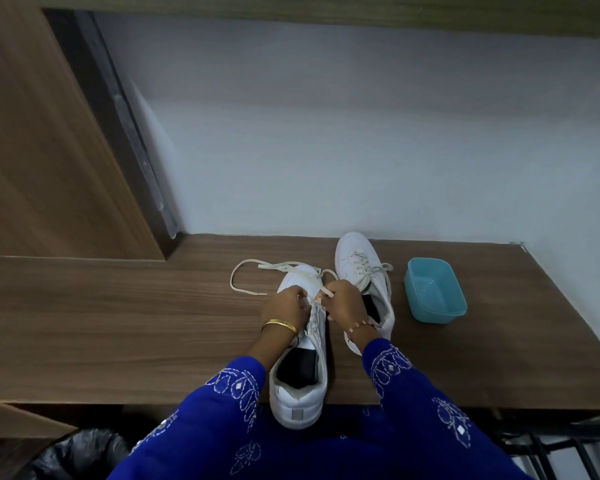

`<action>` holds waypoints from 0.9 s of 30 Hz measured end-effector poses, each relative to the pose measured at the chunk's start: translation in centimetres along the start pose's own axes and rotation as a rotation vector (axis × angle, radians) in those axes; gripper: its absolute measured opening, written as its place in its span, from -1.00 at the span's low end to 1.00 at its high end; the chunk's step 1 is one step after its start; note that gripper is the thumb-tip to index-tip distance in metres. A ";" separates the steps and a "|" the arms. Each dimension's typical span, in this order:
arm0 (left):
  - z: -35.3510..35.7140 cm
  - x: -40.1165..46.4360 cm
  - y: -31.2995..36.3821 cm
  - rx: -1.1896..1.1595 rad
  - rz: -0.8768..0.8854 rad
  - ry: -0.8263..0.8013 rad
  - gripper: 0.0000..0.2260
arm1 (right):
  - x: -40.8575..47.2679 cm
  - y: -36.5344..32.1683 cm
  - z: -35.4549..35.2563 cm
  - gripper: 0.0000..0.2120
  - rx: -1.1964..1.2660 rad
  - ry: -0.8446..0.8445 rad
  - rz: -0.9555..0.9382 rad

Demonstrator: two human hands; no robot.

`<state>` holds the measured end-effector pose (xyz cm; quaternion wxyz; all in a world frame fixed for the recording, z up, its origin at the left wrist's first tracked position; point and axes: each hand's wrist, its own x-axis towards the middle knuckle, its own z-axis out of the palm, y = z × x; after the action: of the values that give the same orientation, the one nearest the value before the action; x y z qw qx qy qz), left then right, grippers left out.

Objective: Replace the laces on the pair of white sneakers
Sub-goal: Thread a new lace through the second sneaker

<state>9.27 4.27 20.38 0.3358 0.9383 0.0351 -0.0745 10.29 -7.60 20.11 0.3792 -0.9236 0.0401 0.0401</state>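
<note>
Two white sneakers stand on a brown wooden table (118,323). The near sneaker (300,386) points away from me, its heel hanging over the front edge. My left hand (284,311) rests on its upper by the eyelets, fingers curled. My right hand (343,303) pinches the cream lace (253,271) just above the tongue. The loose lace loops out to the left over the table and across the toe. The second sneaker (361,268) lies to the right, laced, partly hidden behind my right wrist.
An empty light blue plastic tub (435,291) sits right of the second sneaker. A white wall (361,133) rises behind the table and a wooden panel (42,150) stands at the left. A black bag (84,452) lies under the table's front left.
</note>
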 end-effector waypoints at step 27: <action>-0.2 2.1 -1.1 -0.384 -0.142 -0.176 -0.66 | -4.1 -0.9 -0.6 -0.78 0.297 0.001 0.183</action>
<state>11.22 5.30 19.50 0.5038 0.8423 0.0852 -0.1717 6.37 -7.18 21.57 0.5064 -0.8498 0.1296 0.0677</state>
